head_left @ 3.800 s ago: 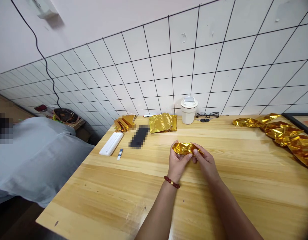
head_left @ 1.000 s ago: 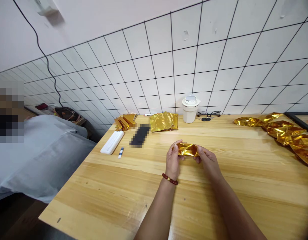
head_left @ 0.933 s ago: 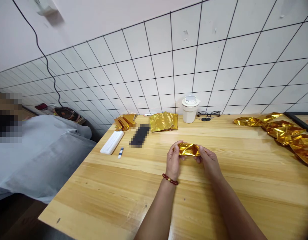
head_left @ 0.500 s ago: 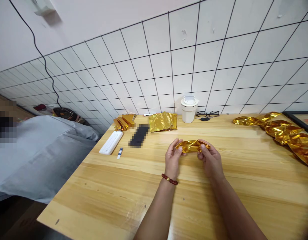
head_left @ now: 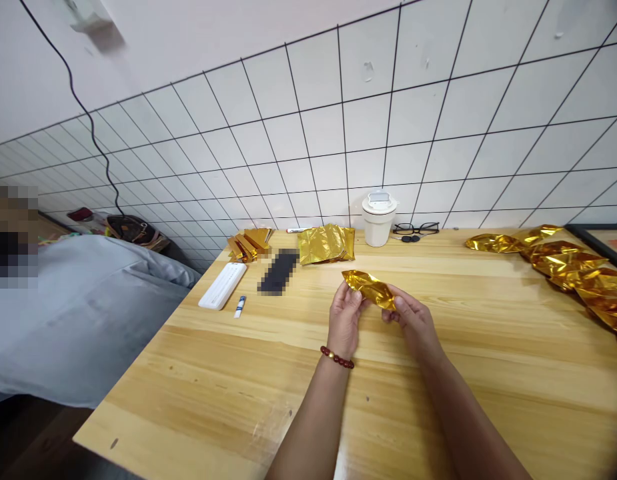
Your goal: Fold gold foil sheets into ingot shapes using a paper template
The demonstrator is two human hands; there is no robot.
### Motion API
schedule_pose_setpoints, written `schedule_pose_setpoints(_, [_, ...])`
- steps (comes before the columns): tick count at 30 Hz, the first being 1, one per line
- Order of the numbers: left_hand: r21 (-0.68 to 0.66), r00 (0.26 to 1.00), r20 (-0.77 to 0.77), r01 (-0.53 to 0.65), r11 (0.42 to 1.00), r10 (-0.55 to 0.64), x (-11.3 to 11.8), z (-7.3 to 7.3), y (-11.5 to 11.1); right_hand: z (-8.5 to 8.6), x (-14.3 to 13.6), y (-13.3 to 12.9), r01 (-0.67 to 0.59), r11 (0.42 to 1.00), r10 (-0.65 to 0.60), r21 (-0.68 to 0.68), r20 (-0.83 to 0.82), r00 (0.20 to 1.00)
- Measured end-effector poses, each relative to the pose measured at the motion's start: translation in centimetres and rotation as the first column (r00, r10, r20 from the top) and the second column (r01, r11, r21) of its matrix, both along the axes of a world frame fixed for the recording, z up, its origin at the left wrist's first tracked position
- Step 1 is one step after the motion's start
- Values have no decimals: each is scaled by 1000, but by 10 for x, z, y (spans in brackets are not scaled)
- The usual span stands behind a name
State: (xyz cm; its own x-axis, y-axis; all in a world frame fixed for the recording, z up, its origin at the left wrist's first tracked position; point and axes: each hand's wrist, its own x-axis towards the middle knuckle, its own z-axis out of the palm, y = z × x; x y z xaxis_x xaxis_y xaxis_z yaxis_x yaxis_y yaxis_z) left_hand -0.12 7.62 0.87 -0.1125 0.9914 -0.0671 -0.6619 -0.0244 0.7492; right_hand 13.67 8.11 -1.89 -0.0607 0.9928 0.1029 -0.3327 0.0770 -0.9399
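Between my two hands is a folded piece of gold foil paper (head_left: 372,289), long and pointed at its left end, held just above the wooden table (head_left: 213,400). My left hand (head_left: 345,317) pinches it near the left part, thumb on the front; a beaded bracelet circles that wrist. My right hand (head_left: 412,319) grips the right end between thumb and fingers. Further back lies a stack of flat gold foil sheets (head_left: 325,244). On the right, several folded gold foil pieces (head_left: 563,263) lie in a heap.
Along the wall stand a white lidded cup (head_left: 378,220) and black glasses (head_left: 417,229). At the left are folded gold strips (head_left: 249,244), a blurred dark object (head_left: 278,272), a white case (head_left: 223,285) and a small blue-white tube (head_left: 240,307). A dark frame (head_left: 595,245) lies far right.
The gold foil piece has tilted, its left end now higher and its right end lower. My right hand has moved slightly left and down with it.
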Motion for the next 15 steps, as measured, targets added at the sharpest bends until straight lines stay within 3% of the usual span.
schedule_pose_setpoints(5, [-35,997,-5,83,996,-83,1,-1,-2,-1,-2,-4,-112,993,114,-24,108,988])
schedule_pose_setpoints(7, [-66,998,-29,60,996,-62,1,-3,-1,1,-3,-5,-66,998,69,-22,229,971])
schedule_pose_setpoints(10, [-68,995,-88,46,997,-52,1,-4,-1,6,-4,-4,90,995,-98,40,312,945])
schedule_pose_setpoints(12, [-42,984,-140,102,994,-107,2,-6,-3,9,-4,-2,158,986,-167,54,267,949])
schedule_pose_setpoints(15, [-44,940,-197,276,960,-280,2,-7,-6,11,-3,-1,148,989,-147,8,168,975])
